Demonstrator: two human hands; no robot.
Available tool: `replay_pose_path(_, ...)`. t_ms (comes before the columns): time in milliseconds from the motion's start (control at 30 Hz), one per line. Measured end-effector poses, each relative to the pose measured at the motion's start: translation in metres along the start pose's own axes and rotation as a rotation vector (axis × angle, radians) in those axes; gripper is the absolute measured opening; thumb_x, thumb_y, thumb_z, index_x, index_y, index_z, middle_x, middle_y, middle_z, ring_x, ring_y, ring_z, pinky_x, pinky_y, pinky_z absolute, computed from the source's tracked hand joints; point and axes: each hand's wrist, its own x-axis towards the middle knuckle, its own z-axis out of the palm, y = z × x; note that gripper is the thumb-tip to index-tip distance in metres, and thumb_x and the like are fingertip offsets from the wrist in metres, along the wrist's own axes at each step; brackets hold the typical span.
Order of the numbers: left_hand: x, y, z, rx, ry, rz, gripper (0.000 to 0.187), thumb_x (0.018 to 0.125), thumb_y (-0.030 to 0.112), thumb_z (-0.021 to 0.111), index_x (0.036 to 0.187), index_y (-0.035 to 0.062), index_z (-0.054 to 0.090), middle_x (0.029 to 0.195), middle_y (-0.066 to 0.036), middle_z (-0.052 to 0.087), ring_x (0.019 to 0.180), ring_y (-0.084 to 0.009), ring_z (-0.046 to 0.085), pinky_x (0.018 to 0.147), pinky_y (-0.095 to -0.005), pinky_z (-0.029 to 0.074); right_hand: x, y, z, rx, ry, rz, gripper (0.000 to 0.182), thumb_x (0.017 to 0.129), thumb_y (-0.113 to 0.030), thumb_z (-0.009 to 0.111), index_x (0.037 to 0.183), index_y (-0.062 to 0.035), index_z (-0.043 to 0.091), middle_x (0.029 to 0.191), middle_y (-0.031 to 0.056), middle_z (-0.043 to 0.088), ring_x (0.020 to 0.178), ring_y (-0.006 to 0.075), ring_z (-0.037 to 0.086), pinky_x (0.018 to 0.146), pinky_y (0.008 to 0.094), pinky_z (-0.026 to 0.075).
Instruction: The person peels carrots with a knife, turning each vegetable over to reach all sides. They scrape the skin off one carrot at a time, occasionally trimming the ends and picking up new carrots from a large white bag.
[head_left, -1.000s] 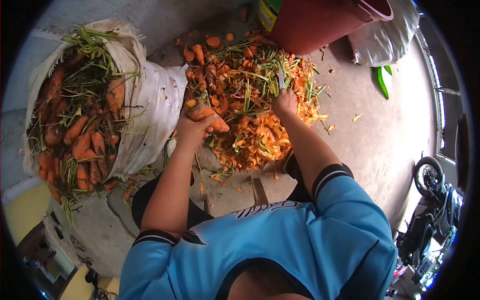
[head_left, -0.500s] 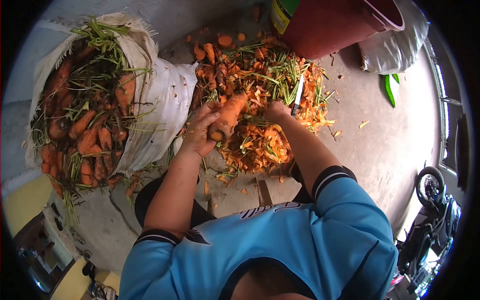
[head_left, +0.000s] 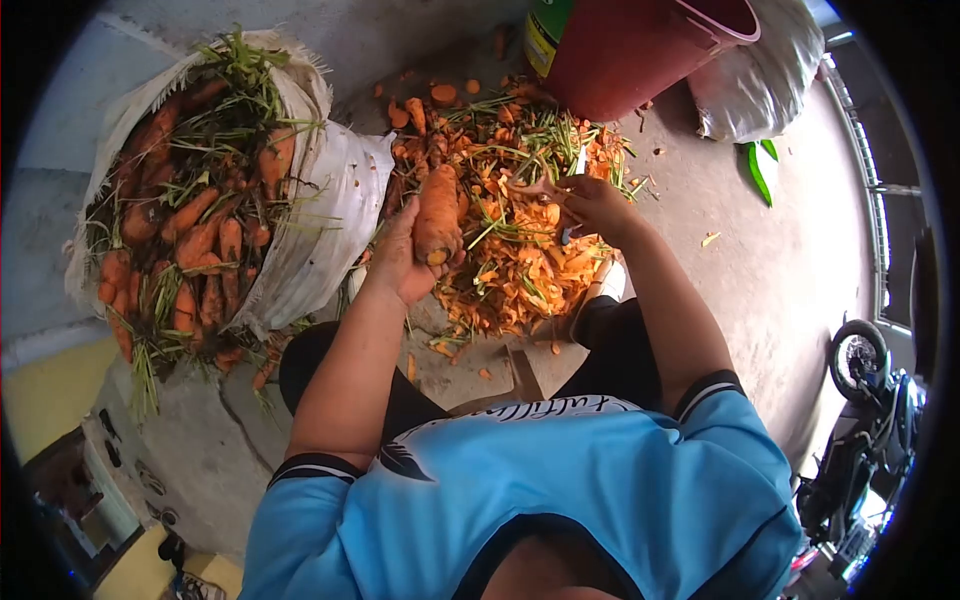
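My left hand (head_left: 408, 250) is wrapped around a large orange carrot (head_left: 437, 215), its cut stem end toward me and the rest pointing away. My right hand (head_left: 597, 208) is closed over the right side of the pile, fingers pointing left. A slim brownish thing (head_left: 537, 188) shows at its fingertips, too blurred to name. Part of a knife (head_left: 581, 160) lies on the pile beyond this hand, which covers its middle. Under both hands spreads a heap of carrot peelings (head_left: 515, 290) mixed with green stalks (head_left: 545, 145).
An open white sack (head_left: 345, 190) full of unpeeled carrots (head_left: 200, 240) lies at left. A dark red bucket (head_left: 635, 60), a green-and-yellow container (head_left: 543, 40) and a stuffed pale sack (head_left: 765, 75) stand at the back. A green leaf (head_left: 760, 172) lies right; a motorcycle (head_left: 865, 430) stands farther right.
My left hand has turned the carrot more upright and drawn it slightly left. My right hand has lifted from the peelings and moved right, over the knife. The view has shifted a little.
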Motion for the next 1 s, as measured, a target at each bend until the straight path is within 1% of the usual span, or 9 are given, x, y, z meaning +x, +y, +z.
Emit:
replay_pose_path(133,-0.009,-0.018,-0.003,0.102,-0.140,0.151,0.049,0.075,0.024,0.064,0.112,0.0031,0.040,0.095,-0.014,0.050,0.083,-0.0269,0.054,0.069,-0.0404,0.049,-0.034,-0.006,0.022,0.460,-0.295,-0.133,0.042,0.083,-0.015,0.051,0.120,0.0001,0.038,0.089,0.0068,0.054,0.058,0.0087,0.049,0.047,0.0225,0.043)
replay_pose_path(267,-0.003,-0.021,-0.014,0.244,-0.212,0.117,0.048,0.075,0.025,0.064,0.112,0.0039,0.041,0.088,-0.011,0.054,0.079,-0.0237,0.057,0.067,-0.0391,0.050,-0.046,-0.020,0.039,0.230,-0.360,-0.139,0.046,0.082,-0.012,0.050,0.124,0.0005,0.035,0.085,0.0045,0.055,0.056,0.0069,0.043,0.048,0.0203,0.036)
replay_pose_path(400,0.006,-0.012,-0.019,0.134,-0.156,-0.010,0.043,0.081,0.030,0.055,0.112,0.0034,0.042,0.090,-0.011,0.055,0.078,-0.0209,0.058,0.066,-0.0349,0.051,-0.039,-0.016,0.031,0.060,-0.136,-0.197,0.042,0.084,-0.017,0.047,0.123,-0.0031,0.039,0.084,0.0047,0.056,0.059,0.0084,0.046,0.053,0.0224,0.041)
replay_pose_path(433,0.007,-0.012,-0.018,0.131,-0.156,-0.006,0.042,0.082,0.031,0.053,0.112,0.0032,0.042,0.091,-0.011,0.055,0.078,-0.0206,0.058,0.065,-0.0338,0.051,-0.035,-0.016,0.031,-0.062,-0.038,-0.235,0.038,0.086,-0.030,0.046,0.113,-0.0032,0.051,0.085,0.0095,0.059,0.065,0.0123,0.053,0.061,0.0287,0.044)
replay_pose_path(567,0.002,-0.014,-0.005,0.148,-0.114,-0.084,0.036,0.086,0.029,0.047,0.112,0.0038,0.043,0.093,-0.011,0.056,0.078,-0.0194,0.059,0.062,-0.0312,0.051,-0.025,-0.026,0.045,-0.429,0.220,-0.124,0.054,0.084,-0.050,0.039,0.082,-0.0021,0.064,0.073,0.0162,0.062,0.073,0.0213,0.060,0.071,0.0356,0.044)
replay_pose_path(667,0.013,-0.017,-0.017,0.132,-0.253,-0.119,0.037,0.086,0.030,0.048,0.112,0.0043,0.042,0.092,-0.009,0.056,0.078,-0.0183,0.058,0.062,-0.0317,0.050,-0.035,-0.050,0.067,-0.826,0.209,-0.361,0.042,0.076,-0.046,0.051,0.065,-0.0074,0.064,0.063,0.0112,0.060,0.060,0.0247,0.059,0.058,0.0365,0.047)
replay_pose_path(867,0.021,-0.022,-0.019,0.168,-0.100,-0.165,0.038,0.087,0.035,0.042,0.109,0.0049,0.045,0.088,-0.009,0.057,0.075,-0.0201,0.059,0.062,-0.0331,0.050,-0.007,-0.056,0.084,-1.082,0.169,-0.754,0.026,0.067,-0.030,0.060,0.055,-0.0075,0.058,0.051,0.0073,0.052,0.052,0.0238,0.055,0.049,0.0343,0.044)
replay_pose_path(967,0.008,-0.024,-0.013,0.249,-0.152,-0.208,0.039,0.087,0.035,0.042,0.110,0.0040,0.045,0.086,-0.010,0.056,0.073,-0.0220,0.059,0.061,-0.0358,0.051,0.034,-0.059,0.050,-1.219,0.193,-0.452,0.028,0.067,-0.040,0.059,0.060,-0.0137,0.060,0.059,0.0052,0.057,0.055,0.0219,0.057,0.052,0.0339,0.046)
replay_pose_path(1000,0.006,-0.024,-0.012,0.247,-0.212,-0.193,0.039,0.087,0.035,0.043,0.110,0.0037,0.044,0.086,-0.011,0.055,0.073,-0.0222,0.059,0.060,-0.0363,0.051,0.036,-0.077,0.035,-1.294,0.047,-0.175,0.024,0.066,-0.052,0.060,0.063,-0.0281,0.065,0.068,0.0009,0.060,0.068,0.0163,0.060,0.060,0.0300,0.048)
